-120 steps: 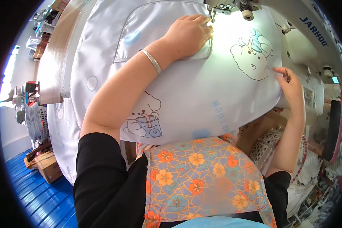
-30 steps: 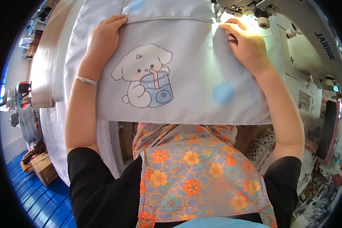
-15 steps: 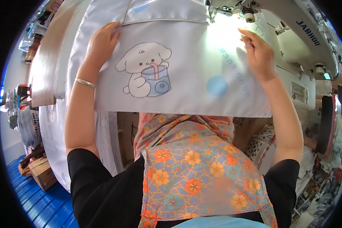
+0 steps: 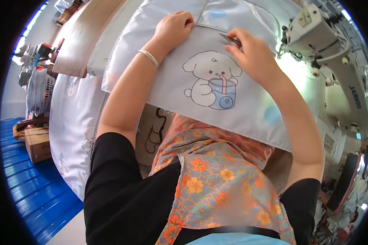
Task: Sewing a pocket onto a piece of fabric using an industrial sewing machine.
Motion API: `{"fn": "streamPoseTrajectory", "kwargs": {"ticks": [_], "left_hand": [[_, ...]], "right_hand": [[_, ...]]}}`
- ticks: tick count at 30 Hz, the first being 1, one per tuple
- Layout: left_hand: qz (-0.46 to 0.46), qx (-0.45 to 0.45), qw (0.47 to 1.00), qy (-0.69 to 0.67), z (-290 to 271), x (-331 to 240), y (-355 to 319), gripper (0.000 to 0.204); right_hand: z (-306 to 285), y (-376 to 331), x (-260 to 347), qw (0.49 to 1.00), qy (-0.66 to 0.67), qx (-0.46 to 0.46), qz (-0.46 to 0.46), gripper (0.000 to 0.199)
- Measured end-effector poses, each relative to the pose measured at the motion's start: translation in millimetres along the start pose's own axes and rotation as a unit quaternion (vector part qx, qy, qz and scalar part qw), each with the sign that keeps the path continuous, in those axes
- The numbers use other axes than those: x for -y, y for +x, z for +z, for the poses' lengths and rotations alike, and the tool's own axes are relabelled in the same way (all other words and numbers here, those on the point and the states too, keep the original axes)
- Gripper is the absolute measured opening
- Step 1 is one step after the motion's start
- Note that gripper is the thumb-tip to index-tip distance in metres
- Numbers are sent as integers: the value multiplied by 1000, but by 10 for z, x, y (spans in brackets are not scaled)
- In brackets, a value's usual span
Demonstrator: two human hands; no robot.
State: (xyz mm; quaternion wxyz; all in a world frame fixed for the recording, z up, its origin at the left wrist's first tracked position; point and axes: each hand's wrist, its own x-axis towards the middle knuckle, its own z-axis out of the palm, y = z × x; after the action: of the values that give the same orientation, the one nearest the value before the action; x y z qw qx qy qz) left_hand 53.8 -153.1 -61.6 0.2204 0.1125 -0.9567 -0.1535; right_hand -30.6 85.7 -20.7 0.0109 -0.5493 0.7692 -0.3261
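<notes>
A pale grey-white fabric panel (image 4: 167, 92), printed with a white puppy hugging a blue cup, lies spread before me. A piped seam runs across its far part. My left hand (image 4: 173, 29) rests at the left end of that seam, fingers curled closed on the fabric. My right hand (image 4: 251, 51) is closed around small thread snips (image 4: 230, 39). Their pointed blade shows between its fingers, aimed left toward the seam and just above the cloth. Most of the snips' handle is hidden in the hand.
The sewing machine (image 4: 343, 69) stands to the right, its lamp lighting the cloth by the needle. More printed fabric (image 4: 75, 122) hangs at the left beside a wooden board (image 4: 84, 38). A cardboard box (image 4: 40, 143) sits on the blue floor (image 4: 32, 200).
My right hand has left the needle area, moved left to the seam, and now has snips in it. My left hand has shifted right along the seam. The view has turned left.
</notes>
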Motion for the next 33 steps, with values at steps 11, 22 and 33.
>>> {"fn": "streamPoseTrajectory", "kwargs": {"ticks": [11, 22, 33], "left_hand": [[-63, -27, 996, -60, -6, -47, -3, 15], [-26, -36, 998, 42, 45, -70, -28, 14], [33, -225, 972, -59, 31, -60, 4, 4]], "right_hand": [[525, 807, -214, 998, -70, 11, -5, 25], [513, 816, -133, 996, -81, 23, 32, 25], [-83, 27, -24, 997, 20, 11, 80, 24]]}}
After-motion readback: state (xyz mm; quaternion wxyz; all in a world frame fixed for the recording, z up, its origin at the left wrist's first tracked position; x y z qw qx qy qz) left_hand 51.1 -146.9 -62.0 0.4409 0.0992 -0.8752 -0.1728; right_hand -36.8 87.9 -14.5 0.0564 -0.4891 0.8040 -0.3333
